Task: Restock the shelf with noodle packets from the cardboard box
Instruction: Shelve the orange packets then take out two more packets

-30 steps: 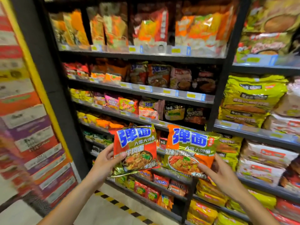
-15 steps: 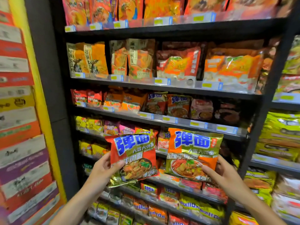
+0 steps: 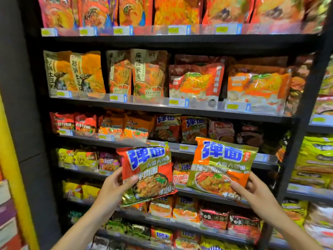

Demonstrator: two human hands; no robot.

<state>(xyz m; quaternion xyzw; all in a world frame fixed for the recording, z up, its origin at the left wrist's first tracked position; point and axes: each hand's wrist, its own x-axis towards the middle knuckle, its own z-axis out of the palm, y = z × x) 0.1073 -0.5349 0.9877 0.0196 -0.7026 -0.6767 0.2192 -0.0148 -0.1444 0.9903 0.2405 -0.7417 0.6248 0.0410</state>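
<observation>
1. Noodle packets, two of them, are up in front of the black shelf point(image 3: 180, 42), one in each of our hands.
2. Our left hand point(image 3: 113, 188) reaches up from below, thumb across the red packet point(image 3: 147, 174), fingers probably curled behind it, out of view.
3. Our right hand point(image 3: 255, 193) pinches the lower right corner of the orange packet point(image 3: 221, 166), thumb on its front.
4. Both packets sit upright, side by side, just apart, before the middle rows.
</observation>
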